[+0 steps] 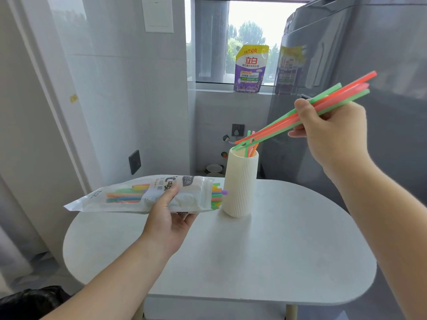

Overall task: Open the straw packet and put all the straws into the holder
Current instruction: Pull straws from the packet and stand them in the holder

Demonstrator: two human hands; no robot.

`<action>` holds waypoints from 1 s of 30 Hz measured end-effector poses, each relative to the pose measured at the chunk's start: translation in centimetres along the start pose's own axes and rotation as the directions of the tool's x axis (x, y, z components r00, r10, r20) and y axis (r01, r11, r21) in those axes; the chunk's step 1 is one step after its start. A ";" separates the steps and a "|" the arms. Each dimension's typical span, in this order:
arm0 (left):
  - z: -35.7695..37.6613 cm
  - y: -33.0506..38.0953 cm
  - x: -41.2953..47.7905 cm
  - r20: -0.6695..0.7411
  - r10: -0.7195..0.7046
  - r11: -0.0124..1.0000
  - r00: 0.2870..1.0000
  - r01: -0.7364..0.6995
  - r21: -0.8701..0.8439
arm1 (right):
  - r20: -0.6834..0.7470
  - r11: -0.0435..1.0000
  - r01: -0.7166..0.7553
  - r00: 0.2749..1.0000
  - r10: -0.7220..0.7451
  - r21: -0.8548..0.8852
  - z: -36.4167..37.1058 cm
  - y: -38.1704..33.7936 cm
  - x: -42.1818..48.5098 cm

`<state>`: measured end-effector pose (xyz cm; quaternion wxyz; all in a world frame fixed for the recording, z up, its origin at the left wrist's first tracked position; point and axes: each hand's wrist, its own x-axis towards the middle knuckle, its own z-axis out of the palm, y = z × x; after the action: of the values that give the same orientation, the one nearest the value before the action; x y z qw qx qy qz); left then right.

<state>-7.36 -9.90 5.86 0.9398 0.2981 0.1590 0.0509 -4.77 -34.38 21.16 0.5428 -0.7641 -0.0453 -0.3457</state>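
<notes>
home laundry corner | washing machine (346, 88) | detergent pouch (250, 69) on windowsill

Both forearms are bare and extend forward from the lower edge of the view. The left hand (169, 215) is positioned low, palm up, with the thumb on top and the fingers wrapped beneath the straw packet (143, 196), which it grips around the middle. The right hand (330, 132) is raised higher, wrist bent, with thumb and fingers pinched closed on a bundle of straws (307, 114) angled downward to the left.
</notes>
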 end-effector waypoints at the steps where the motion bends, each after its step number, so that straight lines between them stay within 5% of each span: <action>1: 0.0 -0.1 0.0 0.008 -0.003 1.000 1.000 0.003 0.007 | 0.008 0.999 0.012 1.000 -0.012 -0.045 0.3 -0.2 0.3; 12: -0.1 -0.3 -0.3 0.019 -0.041 0.999 0.999 0.040 0.037 | 0.129 0.968 0.061 0.991 -0.030 -0.244 2.0 -1.0 2.0; 22: 0.1 -0.6 -0.7 0.026 -0.048 0.998 0.999 0.047 0.040 | 0.300 0.920 0.019 0.948 0.108 -0.390 6.2 0.6 3.9; 30: 0.2 -0.7 -0.8 0.031 -0.059 0.997 0.998 0.057 0.052 | 0.340 0.920 0.004 0.930 0.141 -0.393 7.7 2.9 3.8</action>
<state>-8.09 -10.71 5.86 0.9355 0.3178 0.1535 0.0146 3.06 -30.12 19.73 0.3755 -0.9076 -0.0480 -0.1816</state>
